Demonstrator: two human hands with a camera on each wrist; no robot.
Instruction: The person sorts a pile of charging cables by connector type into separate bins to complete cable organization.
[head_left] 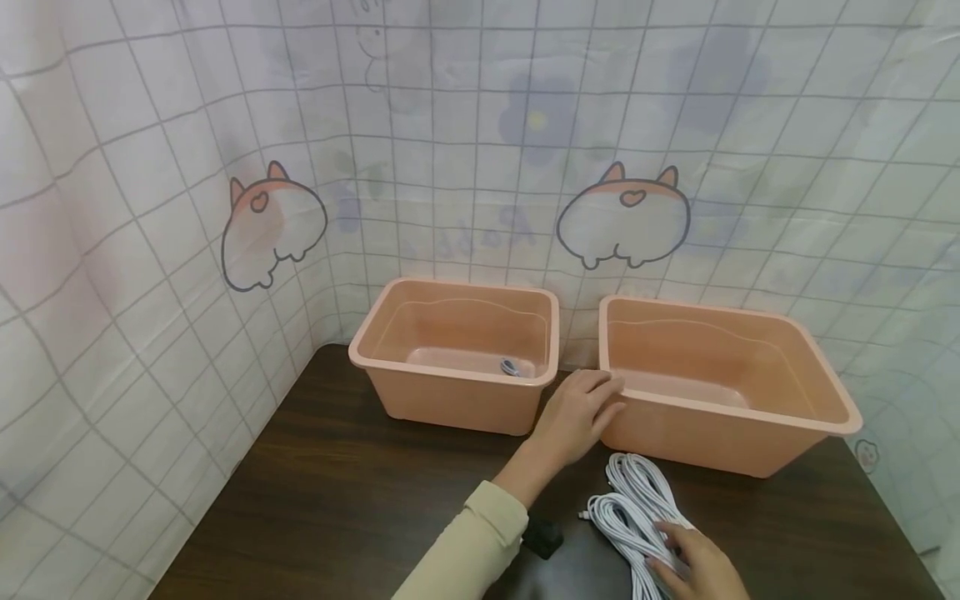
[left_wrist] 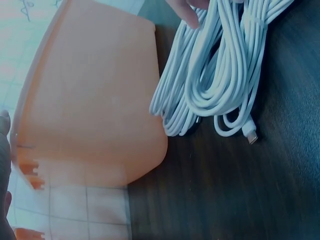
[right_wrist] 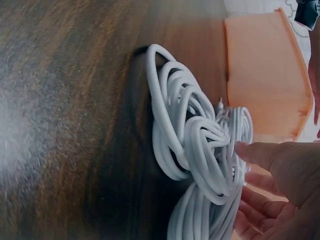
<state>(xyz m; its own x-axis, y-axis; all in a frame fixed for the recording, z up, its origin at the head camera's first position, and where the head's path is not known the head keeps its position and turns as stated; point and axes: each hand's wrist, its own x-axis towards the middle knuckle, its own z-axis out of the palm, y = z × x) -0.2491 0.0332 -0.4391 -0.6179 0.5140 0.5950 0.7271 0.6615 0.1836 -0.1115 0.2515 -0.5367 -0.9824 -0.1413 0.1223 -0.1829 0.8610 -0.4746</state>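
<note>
A dark brown table (head_left: pixel 337 500), with wood grain that the wrist views showed well, filled the lower middle of the head view. In the right wrist view, a pale shine lay on its surface at the left edge. Behind the table and along its left side hung a white cloth (head_left: pixel 450 183) with grey grid lines; it carried two drawings of round animals seen from behind (each with a small heart), one at the left of the frame and one right of the centre, and also faded purple flowers near the top.

Two peach-coloured plastic bins stood near the cloth, apart from each other. The left bin (head_left: pixel 442 404), in the middle of the frame, held a small coil of cable (head_left: pixel 510 367). The right bin (head_left: pixel 697 442) stood at the centre right.

The white cables (head_left: pixel 633 529), gathered in long looped bundles, lay on the table at the lower right of the frame, just before the right bin. The right hand (head_left: pixel 701 562) grasped them, with thumb and fingers about one bundle. The left hand (head_left: pixel 573 412) had its fingers loosely extended and clasped nothing; they rested at the right bin's near left corner. A black object (head_left: pixel 542 537) showed beside the pale sleeve (head_left: pixel 472 533).
</note>
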